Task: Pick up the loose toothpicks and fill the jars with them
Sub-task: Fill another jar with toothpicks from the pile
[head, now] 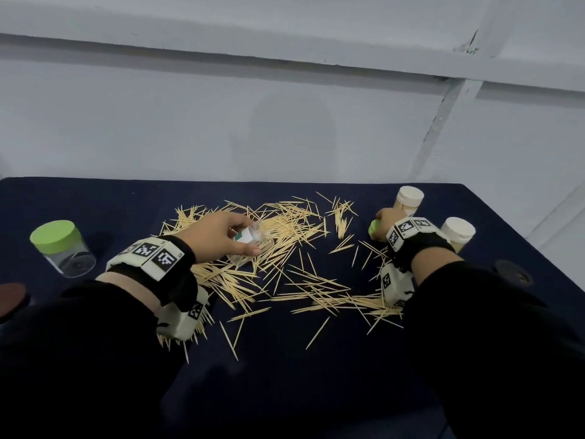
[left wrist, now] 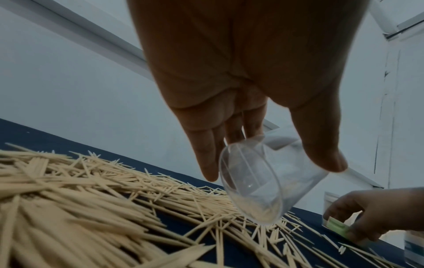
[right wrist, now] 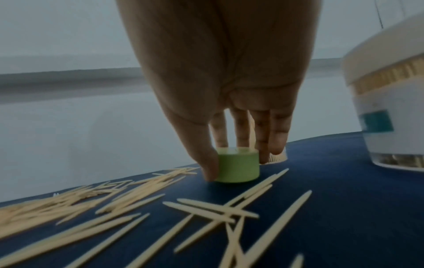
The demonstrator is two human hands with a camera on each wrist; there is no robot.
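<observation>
Head view, left to right: a clear jar with a green lid stands capped and upright at the left edge of a dark blue table, well apart from the hands. A brown disc lies at the near-left edge. Next, the person's left hand grips an open clear jar between thumb and fingers, tilted with its mouth toward the pile; a teal-and-white label shows on its side. From the left wrist camera the same jar's rim touches the loose toothpicks, which sprawl across the middle of the table in a wide, tangled heap reaching from under the left wrist to the right wrist. A few sticks lie singly nearer the person.

Further right, the right hand pinches a small green cap that sits on the cloth, thumb on one side and fingertips on the other. Just behind that hand stands a white-lidded jar, packed with toothpicks; a second white-lidded jar stands just to its right, beside the wrist. A dark disc lies at the far right. Both wrists carry strapped camera units with black-and-white markers. A grey wall backs the table.
</observation>
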